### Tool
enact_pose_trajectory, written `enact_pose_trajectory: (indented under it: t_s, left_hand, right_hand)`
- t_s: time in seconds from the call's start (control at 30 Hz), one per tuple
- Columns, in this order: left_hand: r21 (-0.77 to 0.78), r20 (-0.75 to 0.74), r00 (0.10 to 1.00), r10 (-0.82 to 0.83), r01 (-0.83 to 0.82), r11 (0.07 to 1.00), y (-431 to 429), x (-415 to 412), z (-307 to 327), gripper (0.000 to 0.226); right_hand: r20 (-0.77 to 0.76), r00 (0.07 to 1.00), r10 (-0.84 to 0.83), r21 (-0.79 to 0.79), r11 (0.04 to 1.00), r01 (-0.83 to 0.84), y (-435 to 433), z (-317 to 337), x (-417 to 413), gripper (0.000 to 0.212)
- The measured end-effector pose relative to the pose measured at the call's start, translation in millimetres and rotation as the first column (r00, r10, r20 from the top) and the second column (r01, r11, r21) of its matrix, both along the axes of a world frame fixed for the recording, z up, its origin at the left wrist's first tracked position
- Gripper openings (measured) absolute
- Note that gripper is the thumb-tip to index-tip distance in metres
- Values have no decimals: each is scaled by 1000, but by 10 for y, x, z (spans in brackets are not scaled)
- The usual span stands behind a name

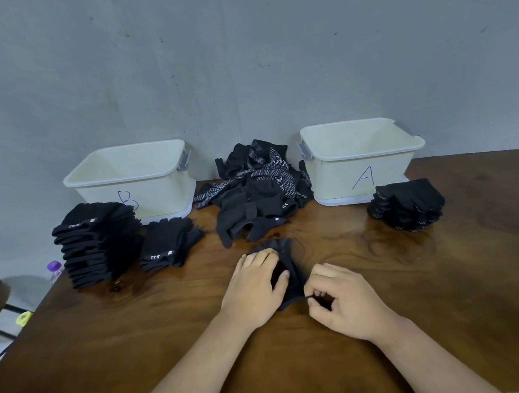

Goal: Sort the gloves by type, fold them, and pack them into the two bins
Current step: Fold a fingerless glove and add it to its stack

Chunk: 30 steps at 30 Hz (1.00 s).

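Hands (251, 288) pin glove (285, 246) at table (139, 340) center.

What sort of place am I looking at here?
Probably a simple packing workstation: a wooden table against a bare grey wall, bin A and bin B, and stacks of folded black gloves.

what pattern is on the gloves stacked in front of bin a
The stack by bin A is black with small white dots, clearest in the head view.

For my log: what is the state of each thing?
bin B: no gloves visible
bin A: no gloves visible
loose pile: unsorted
plain stacks: folded, unpacked
dotted stack: folded, unpacked
front glove: laid flat
left hand: presses front glove
right hand: pinches its near edge
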<state>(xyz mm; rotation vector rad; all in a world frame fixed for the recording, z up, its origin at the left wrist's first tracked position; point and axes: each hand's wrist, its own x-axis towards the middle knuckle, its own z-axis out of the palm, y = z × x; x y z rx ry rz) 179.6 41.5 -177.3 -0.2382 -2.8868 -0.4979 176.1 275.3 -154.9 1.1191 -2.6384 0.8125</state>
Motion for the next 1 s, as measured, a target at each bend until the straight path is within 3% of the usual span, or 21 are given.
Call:
enact_pose_trajectory:
  t_s: [0.23, 0.4, 0.53, 0.8, 0.9, 1.0]
  left_hand:
    - [1, 12, 997, -71, 71, 997, -23, 45, 32, 46]
    - [16, -62, 991, -116, 117, 993, -19, 87, 44, 42]
    - [-6, 49, 977, -206, 207, 978, -3, 106, 73, 47]
    - [-72, 245, 937, -249, 274, 959, -25, 126, 134, 49]
    - [-77, 269, 926, -265, 295, 952, -64, 181, 164, 48]
    - [-74, 299, 909, -291, 326, 942, -132, 231, 203, 48]
  right_hand:
    - [53, 999, 1, -18, 1000, 0, 14, 4, -21, 5]
    - [59, 990, -124, -55, 990, 127, 4, -36, -79, 21]
    - [24, 990, -135, 26, 991, 135, -21, -60, -101, 34]
    - [-142, 923, -357, 23, 931, 364, -51, -182, -155, 30]
    - [-116, 915, -385, 11, 921, 389, -35, -187, -169, 22]
    - [-69, 931, -359, 29, 932, 361, -31, -187, -183, 28]
